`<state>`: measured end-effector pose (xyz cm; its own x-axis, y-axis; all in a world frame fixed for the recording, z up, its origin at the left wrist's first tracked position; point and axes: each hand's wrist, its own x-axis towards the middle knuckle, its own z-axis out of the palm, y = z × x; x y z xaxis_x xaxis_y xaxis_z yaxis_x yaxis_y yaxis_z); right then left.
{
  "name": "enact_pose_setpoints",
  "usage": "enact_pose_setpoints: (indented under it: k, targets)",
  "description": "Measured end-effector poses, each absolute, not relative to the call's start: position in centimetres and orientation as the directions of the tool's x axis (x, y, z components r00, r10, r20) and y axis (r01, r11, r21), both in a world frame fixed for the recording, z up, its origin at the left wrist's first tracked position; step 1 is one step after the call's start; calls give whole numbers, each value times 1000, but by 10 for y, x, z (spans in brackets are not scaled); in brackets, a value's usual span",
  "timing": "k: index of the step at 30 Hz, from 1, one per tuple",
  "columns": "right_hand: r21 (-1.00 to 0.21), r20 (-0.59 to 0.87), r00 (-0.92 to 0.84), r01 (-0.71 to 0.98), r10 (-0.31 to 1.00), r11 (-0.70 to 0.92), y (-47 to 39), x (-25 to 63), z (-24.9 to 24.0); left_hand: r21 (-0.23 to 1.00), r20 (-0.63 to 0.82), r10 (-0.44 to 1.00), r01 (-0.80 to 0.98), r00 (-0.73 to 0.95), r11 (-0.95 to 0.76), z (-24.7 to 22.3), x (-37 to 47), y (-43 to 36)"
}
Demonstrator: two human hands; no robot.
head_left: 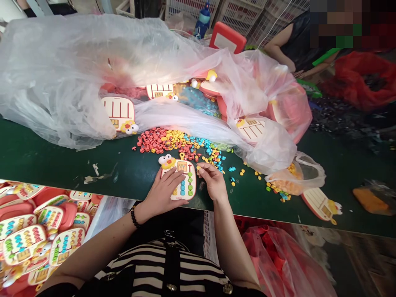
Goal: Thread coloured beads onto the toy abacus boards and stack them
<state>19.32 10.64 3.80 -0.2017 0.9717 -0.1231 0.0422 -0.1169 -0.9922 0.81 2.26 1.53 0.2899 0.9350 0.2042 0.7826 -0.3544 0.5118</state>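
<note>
A cream toy board point(192, 181) with a duck-like face and bulging eyes lies on the green table, bearing columns of green, blue and yellow pieces. My left hand point(165, 183) rests across it, fingers over the slots and thumb along the near edge, holding it against the table. Part of the board is hidden beneath that hand. Just right of the board, my right hand point(213, 179) pinches a small yellow piece point(198, 168) between thumb and fingertips. Beyond the board spreads a pile of small red pieces point(153, 141), mixed with yellow and blue ones.
Clear plastic bags point(77, 70) cover the table's far side, with more boards point(119, 111) among them. Filled boards point(24, 243) are heaped at lower left. A board with bare slots point(318, 202) lies at right. Another person's arm point(281, 45) shows at upper right.
</note>
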Motion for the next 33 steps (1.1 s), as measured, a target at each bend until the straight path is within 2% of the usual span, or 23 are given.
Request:
enact_pose_setpoints:
  k: [3,5,14,27,30,33]
  targets:
    - [-962,24,-206,260,978,78,111,186,35,518,200,938,782,285,-348,16,8,22]
    - [-928,81,-201,342,976,147,114,182,32,523,197,939,780,282,-344,16,8,22]
    - [-882,124,-210,425,970,205,118,179,24,509,202,936,785,288,-352,17,9,23]
    - [-904,51,-270,397,962,160,121,181,28,521,204,933,774,295,-359,17,8,24]
    - [-899,0,-303,418,953,133,129,182,33,515,209,930,774,304,-368,16,8,23]
    - [-908,-133,-361,418,923,32,143,183,40,501,210,924,776,320,-383,16,8,23]
